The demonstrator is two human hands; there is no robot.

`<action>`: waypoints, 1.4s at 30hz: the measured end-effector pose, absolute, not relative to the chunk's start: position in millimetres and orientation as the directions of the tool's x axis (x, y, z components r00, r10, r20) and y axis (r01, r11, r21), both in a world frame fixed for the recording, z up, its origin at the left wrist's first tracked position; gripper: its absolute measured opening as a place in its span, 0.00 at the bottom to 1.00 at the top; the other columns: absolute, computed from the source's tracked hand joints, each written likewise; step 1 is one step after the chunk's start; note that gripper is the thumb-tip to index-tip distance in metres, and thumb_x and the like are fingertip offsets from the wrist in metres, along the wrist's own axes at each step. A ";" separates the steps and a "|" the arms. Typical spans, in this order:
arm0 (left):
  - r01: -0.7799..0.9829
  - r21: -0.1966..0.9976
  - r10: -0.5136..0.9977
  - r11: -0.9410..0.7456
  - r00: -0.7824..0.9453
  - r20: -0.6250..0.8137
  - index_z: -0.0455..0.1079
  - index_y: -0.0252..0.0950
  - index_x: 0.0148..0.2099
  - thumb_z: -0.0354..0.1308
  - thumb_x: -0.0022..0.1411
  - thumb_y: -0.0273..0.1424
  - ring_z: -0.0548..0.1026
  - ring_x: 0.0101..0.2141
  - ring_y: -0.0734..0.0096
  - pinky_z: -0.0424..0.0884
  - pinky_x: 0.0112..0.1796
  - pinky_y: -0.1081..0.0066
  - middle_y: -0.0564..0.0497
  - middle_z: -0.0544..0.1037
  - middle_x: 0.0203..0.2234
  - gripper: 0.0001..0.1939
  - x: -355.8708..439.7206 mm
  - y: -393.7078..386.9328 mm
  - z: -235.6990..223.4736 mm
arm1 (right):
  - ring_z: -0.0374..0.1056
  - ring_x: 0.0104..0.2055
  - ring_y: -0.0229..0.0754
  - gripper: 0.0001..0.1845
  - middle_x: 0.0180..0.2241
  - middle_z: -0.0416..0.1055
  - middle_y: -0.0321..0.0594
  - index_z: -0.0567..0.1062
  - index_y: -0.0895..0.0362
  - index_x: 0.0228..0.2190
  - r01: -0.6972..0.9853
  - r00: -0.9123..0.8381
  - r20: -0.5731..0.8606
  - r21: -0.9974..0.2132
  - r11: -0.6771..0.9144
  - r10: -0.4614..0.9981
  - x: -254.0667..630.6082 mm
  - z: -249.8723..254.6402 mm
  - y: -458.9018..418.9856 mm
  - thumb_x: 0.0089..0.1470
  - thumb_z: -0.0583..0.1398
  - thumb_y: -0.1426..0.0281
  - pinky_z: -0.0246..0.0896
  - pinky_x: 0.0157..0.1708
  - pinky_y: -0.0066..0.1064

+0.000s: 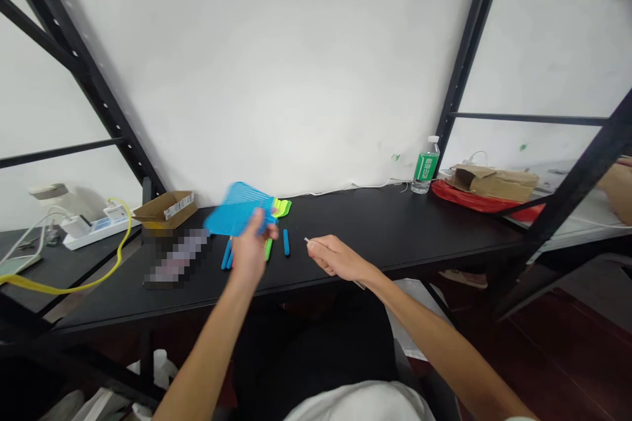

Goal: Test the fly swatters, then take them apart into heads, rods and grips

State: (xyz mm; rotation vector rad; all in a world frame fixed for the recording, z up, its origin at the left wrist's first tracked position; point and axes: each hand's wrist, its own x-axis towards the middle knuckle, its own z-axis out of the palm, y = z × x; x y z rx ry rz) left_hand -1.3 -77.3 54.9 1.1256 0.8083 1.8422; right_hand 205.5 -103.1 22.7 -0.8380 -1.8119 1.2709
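My left hand [254,243] is closed on a blue fly swatter head [237,208], a flat slotted panel slightly blurred by motion, raised over the table. My right hand [336,256] makes a fist round a thin metal rod [307,240]. One rod tip sticks out past the thumb, and the other end shows below the wrist. Between the hands, a blue handle piece [286,243] lies on the black table. More blue handle pieces [226,255] and a green one [268,249] lie by my left hand, partly hidden. Yellow-green pieces [282,208] sit just behind it.
An opened cardboard box [166,209] and a pixelated item [180,258] are at the left. Beyond them are a white power strip [99,230] and yellow cable [121,253]. A water bottle [425,166] stands back right, near cardboard [494,183] on a red bag [459,197].
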 end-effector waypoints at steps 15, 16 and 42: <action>-0.095 0.876 0.877 -0.474 -0.147 0.458 0.74 0.33 0.34 0.64 0.55 0.42 0.69 0.22 0.74 0.66 0.23 0.73 0.49 0.78 0.26 0.16 -16.9 -63.9 53.3 | 0.35 0.15 0.28 0.15 0.18 0.47 0.21 0.60 0.49 0.38 -0.199 -0.129 0.166 -0.970 0.138 0.978 241.8 10.8 -56.6 0.56 0.58 0.55 0.32 0.14 0.18; -0.094 0.876 0.877 -0.474 -0.137 0.460 0.74 0.33 0.34 0.64 0.55 0.42 0.69 0.22 0.74 0.66 0.23 0.73 0.49 0.77 0.25 0.15 -17.4 -63.5 52.7 | 0.36 0.15 0.27 0.15 0.18 0.47 0.20 0.60 0.49 0.38 -0.196 -0.110 0.159 -0.971 0.136 0.981 240.0 8.6 -54.3 0.56 0.57 0.55 0.32 0.14 0.18; 0.056 0.905 0.906 -0.423 -0.010 0.424 0.77 0.33 0.34 0.59 0.58 0.46 0.69 0.22 0.73 0.66 0.22 0.74 0.50 0.75 0.22 0.19 -2.5 -61.9 33.1 | 0.66 0.54 0.50 0.25 0.52 0.68 0.50 0.65 0.56 0.57 0.803 0.074 0.289 -0.585 0.115 0.954 190.9 -3.0 11.3 0.60 0.53 0.64 0.60 0.51 0.39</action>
